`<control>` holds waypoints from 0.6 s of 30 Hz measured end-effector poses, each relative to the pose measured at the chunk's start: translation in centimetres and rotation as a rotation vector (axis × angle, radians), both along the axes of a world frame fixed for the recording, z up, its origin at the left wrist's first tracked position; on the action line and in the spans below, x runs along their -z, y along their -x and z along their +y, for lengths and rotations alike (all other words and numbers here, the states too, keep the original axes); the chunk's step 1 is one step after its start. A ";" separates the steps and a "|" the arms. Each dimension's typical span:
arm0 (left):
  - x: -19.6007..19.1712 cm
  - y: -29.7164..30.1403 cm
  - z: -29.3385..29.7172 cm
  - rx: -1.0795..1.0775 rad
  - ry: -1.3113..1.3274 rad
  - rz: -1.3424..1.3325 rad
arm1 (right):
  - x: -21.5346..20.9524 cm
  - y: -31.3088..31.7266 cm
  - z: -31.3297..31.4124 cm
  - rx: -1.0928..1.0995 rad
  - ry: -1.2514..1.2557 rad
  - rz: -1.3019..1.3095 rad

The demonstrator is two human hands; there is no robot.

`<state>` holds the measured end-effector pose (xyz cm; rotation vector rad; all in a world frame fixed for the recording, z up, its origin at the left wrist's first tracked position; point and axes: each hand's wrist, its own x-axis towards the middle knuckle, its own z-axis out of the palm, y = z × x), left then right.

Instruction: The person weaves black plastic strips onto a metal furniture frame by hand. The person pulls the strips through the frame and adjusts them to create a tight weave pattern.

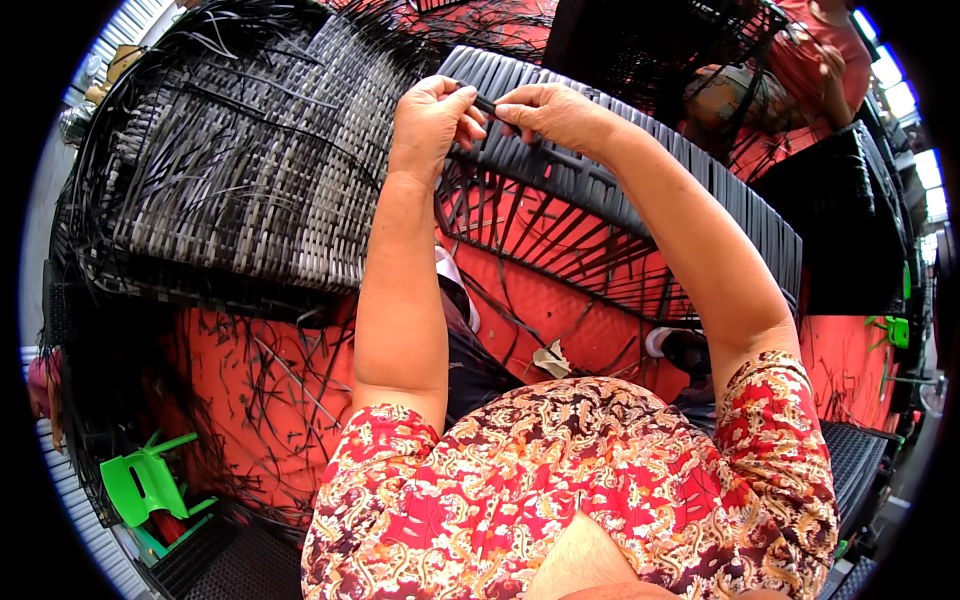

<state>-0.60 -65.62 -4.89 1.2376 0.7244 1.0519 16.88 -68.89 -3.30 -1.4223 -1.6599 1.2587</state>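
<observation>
Both of my arms reach forward over a frame wrapped in dark grey plastic rattan strips (pixel 620 195). Between my hands runs a short dark strip (pixel 484 103). My left hand (pixel 430 118) pinches one end of it between thumb and fingers. My right hand (pixel 555 115) is closed on the other end, fingertips close to the left hand's. Below the wrapped top edge, black strands (pixel 570 235) spread out across the frame's open side. How the strip joins the frame is hidden behind my fingers.
A large black-and-grey woven panel (pixel 240 170) with loose strand ends lies at the left. Cut strips litter the red floor (pixel 270 400), with a torn pale scrap (pixel 551 360). A green plastic chair (pixel 150 480) stands lower left. Another person (pixel 830 60) sits at the upper right.
</observation>
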 end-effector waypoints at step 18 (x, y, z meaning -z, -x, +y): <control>2.2 -0.4 0.6 -0.158 -0.660 0.915 | 2.3 -3.4 -2.7 0.159 0.194 0.763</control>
